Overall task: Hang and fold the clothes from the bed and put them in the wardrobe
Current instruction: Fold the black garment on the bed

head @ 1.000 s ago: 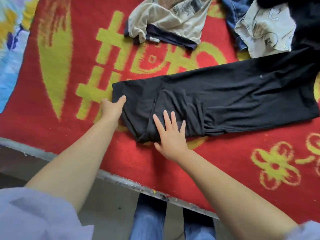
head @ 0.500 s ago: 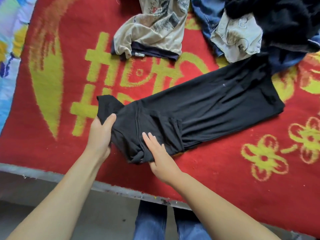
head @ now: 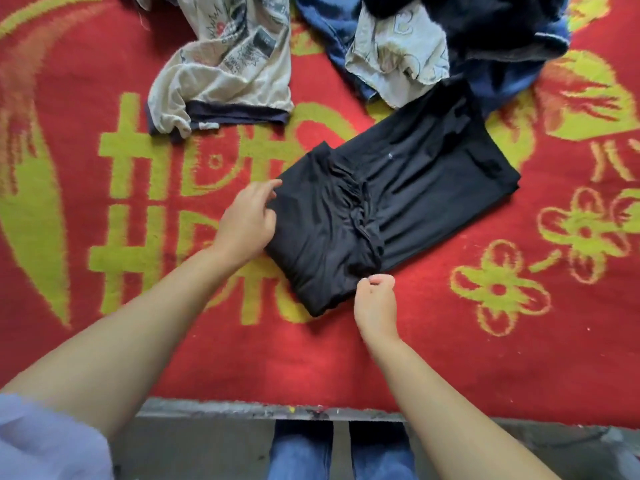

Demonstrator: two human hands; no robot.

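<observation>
A black garment (head: 398, 202) lies on the red and yellow bed blanket (head: 450, 358), its left end folded over onto the rest, with a bunched seam across the middle. My left hand (head: 247, 221) is at the left edge of the fold, thumb and curled fingers pinching the cloth there. My right hand (head: 375, 301) is at the near edge of the fold, its fingers curled in, with no cloth visible inside them.
A beige printed shirt (head: 228, 67) lies crumpled at the back. To its right is a heap of blue jeans (head: 332, 36), a pale printed cloth (head: 398, 53) and dark clothes (head: 491, 26). The bed's grey edge (head: 242, 408) runs along the front.
The left end of the black garment has been folded over to the right onto itself. Both hands moved right with it, and my right hand has drawn off the cloth to its near edge.
</observation>
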